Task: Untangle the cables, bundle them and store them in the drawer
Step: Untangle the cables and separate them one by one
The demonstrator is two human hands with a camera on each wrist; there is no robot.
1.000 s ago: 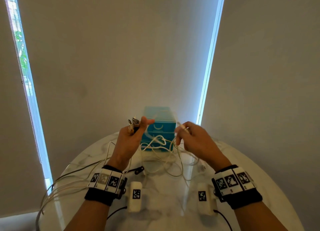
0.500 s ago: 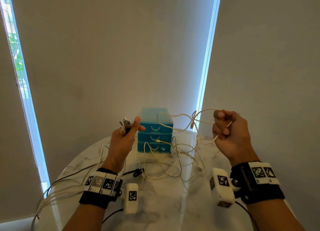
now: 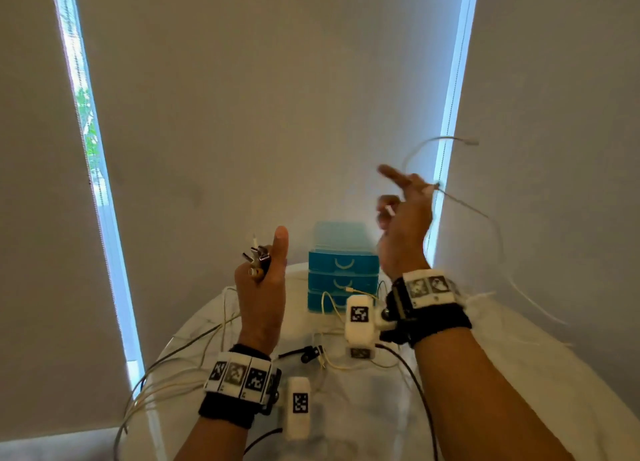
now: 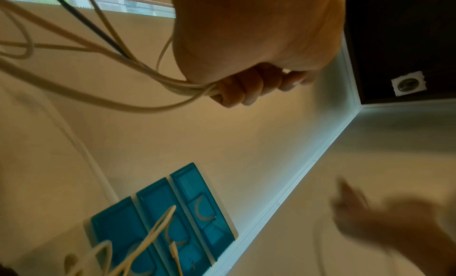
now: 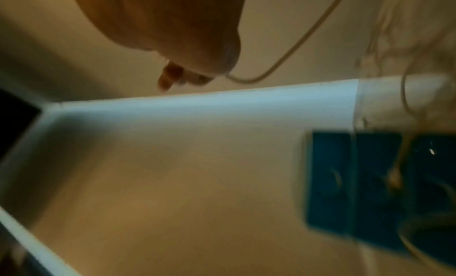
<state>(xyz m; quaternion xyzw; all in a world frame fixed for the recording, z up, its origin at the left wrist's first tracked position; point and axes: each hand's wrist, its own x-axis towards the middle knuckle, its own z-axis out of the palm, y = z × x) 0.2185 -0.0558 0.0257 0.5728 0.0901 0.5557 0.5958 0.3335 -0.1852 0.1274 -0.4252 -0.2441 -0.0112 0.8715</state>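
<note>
Up in the air, the left hand [image 3: 261,280] makes a fist around a bunch of cables [image 4: 138,71], with the thumb sticking straight up. Metal plug ends [image 3: 257,257] poke out of the top of that fist. The cream cables and one black one hang down from it and trail off to the left of the hand.

Higher and further right, the right hand [image 3: 403,218] is blurry. One finger points out to the left, and a single thin white cable [image 3: 465,206] is caught between its fingers. That cable loops up above the hand and also swings down to its right.

Between the two hands and a little beyond them stands the blue drawer box [image 3: 343,273]. It has three drawers, and all three are pushed in. More loose cables [image 3: 332,303] lie on the white table [image 3: 519,374] in front of it, below the hands.

Both wrists wear black bands with white tags [image 3: 242,377]. The tags show black square patterns, with no words to read.
</note>
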